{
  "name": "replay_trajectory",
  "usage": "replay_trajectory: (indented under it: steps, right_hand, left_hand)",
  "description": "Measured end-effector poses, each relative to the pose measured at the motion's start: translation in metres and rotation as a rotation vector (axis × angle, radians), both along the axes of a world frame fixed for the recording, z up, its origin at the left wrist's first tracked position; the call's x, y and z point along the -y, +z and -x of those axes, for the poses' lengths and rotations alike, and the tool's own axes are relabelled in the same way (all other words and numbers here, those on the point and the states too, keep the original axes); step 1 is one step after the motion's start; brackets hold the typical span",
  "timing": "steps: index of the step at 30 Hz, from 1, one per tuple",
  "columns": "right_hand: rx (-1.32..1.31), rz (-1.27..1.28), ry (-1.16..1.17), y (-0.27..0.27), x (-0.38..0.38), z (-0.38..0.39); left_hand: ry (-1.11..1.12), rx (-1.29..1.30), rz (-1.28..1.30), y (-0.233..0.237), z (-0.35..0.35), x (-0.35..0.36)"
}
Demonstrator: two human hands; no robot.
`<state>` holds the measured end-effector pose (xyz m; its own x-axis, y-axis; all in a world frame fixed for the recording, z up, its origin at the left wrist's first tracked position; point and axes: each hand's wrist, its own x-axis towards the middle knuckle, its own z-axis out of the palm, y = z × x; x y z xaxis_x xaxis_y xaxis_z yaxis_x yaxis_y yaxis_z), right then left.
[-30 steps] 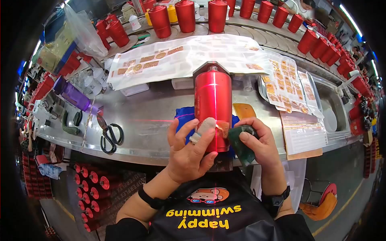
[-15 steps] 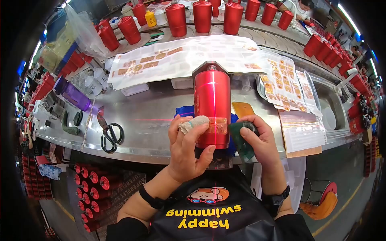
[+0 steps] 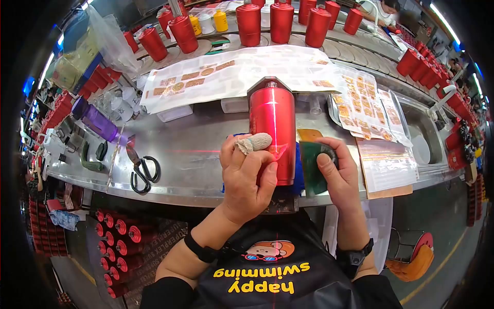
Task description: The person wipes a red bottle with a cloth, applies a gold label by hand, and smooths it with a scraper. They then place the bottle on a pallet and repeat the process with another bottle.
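Observation:
A glossy red bottle (image 3: pixel 274 116) lies on a stand in front of me, its neck pointing away and a red laser line running along it. With a cloth finger cover (image 3: pixel 253 143) on one finger, my left hand (image 3: pixel 248 177) pinches a small clear film (image 3: pixel 279 151) at the bottle's near part. My right hand (image 3: pixel 339 172) grips a dark green scraper (image 3: pixel 312 167) just right of the bottle, apart from it. Blue cloth (image 3: pixel 298 177) shows under the bottle. Behind the scraper is an amber flat piece (image 3: pixel 310 135).
Black-handled scissors (image 3: pixel 142 170) and a purple bottle (image 3: pixel 95 121) lie to the left. Decal sheets (image 3: pixel 360 105) are at the right, beside a sink (image 3: pixel 424 134). A long white sheet (image 3: pixel 231 72) spans the back, before a conveyor (image 3: pixel 329 49) carrying red bottles. Another person (image 3: pixel 378 13) sits beyond.
My left hand has lifted slightly, and film that lay flat on the bottle is now pinched up. The scraper has moved right, away from the bottle. Bottles on the conveyor have shifted.

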<state>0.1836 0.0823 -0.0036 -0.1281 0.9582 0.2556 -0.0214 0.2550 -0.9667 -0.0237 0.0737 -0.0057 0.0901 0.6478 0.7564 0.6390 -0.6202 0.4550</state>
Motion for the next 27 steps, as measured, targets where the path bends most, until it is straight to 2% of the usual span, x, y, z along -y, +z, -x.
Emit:
replay_trajectory:
  steps: [1, 2, 5, 6, 9, 16, 22, 27]
  right_hand:
    - [0.084, -0.083, -0.058, 0.0, -0.001, 0.0]
    - [0.091, -0.157, -0.046, 0.006, -0.001, 0.006]
    - [0.34, -0.39, -0.011, 0.009, -0.01, 0.012]
    - [0.313, -0.377, 0.058, 0.014, -0.01, 0.018]
    - [0.604, -0.659, 0.038, 0.013, -0.02, 0.023]
    - [0.4, -0.531, -0.032, 0.012, -0.022, 0.032]
    - [0.594, -0.643, -0.044, 0.009, -0.026, 0.024]
    - [0.582, -0.614, -0.1, 0.007, -0.023, 0.017]
  left_hand:
    - [0.004, -0.002, -0.006, 0.0, 0.0, 0.0]
    - [0.007, -0.003, -0.012, -0.001, -0.001, 0.0]
    - [0.015, -0.032, -0.032, 0.0, -0.002, 0.0]
    - [0.019, -0.047, -0.039, 0.0, -0.001, 0.0]
    - [0.035, -0.082, -0.05, -0.001, -0.001, 0.001]
    - [0.034, -0.108, -0.053, 0.001, -0.002, 0.002]
    - [0.0, -0.114, -0.057, 0.001, 0.0, 0.002]
    - [-0.065, -0.061, -0.058, -0.01, 0.015, 0.008]
